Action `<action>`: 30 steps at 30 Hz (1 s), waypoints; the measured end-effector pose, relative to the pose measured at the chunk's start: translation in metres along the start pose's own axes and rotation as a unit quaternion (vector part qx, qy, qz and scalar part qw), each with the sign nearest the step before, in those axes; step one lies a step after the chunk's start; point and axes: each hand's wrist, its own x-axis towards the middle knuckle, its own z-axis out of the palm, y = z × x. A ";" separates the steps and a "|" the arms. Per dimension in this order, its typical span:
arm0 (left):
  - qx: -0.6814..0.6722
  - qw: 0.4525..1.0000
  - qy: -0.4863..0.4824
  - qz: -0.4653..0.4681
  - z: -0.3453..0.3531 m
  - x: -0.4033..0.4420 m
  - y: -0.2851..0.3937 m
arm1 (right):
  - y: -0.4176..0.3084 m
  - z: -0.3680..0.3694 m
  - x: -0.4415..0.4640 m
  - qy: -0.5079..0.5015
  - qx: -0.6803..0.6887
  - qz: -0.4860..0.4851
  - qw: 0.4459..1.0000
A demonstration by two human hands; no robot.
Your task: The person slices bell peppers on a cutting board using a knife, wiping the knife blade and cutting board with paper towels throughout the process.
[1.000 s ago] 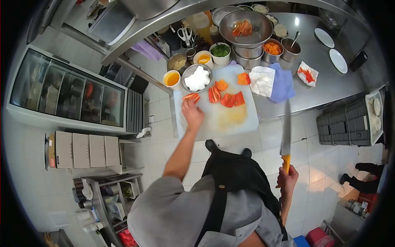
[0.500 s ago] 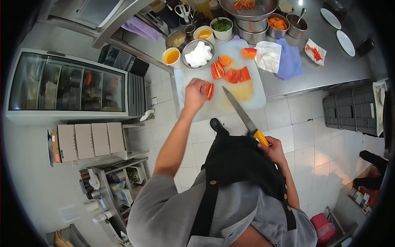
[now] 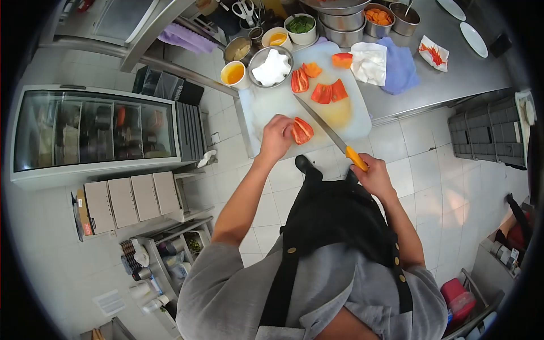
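My left hand [image 3: 276,137] grips the edge of a red bell pepper piece [image 3: 302,131] near the front of the white cutting board [image 3: 258,105]. The pepper's ribbed inner side faces up. In my right hand [image 3: 372,175] is a kitchen knife [image 3: 327,126], held by its yellow handle. Its blade reaches over the board, tip pointing up and left, just beyond the held piece. Whether the blade touches the board I cannot tell. Farther back lie another ribbed pepper piece [image 3: 300,80], flat red pieces [image 3: 329,92], orange scraps [image 3: 311,69] and a red-orange chunk [image 3: 341,60].
Behind the board stand a steel bowl with white paper [image 3: 271,68], a cup of yellow liquid [image 3: 233,73], a tub of chopped greens [image 3: 301,26] and a pot of orange slices [image 3: 378,18]. A white cloth [image 3: 369,63] and purple cloth [image 3: 399,71] lie at right.
My right hand has lifted the knife up and left, bringing the blade over the board. The pepper piece in my left hand has turned to show its inside.
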 end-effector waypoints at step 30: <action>0.284 0.954 0.055 -0.080 0.098 -0.018 -0.009 | 0.042 0.018 -0.019 -0.141 0.257 0.248 0.923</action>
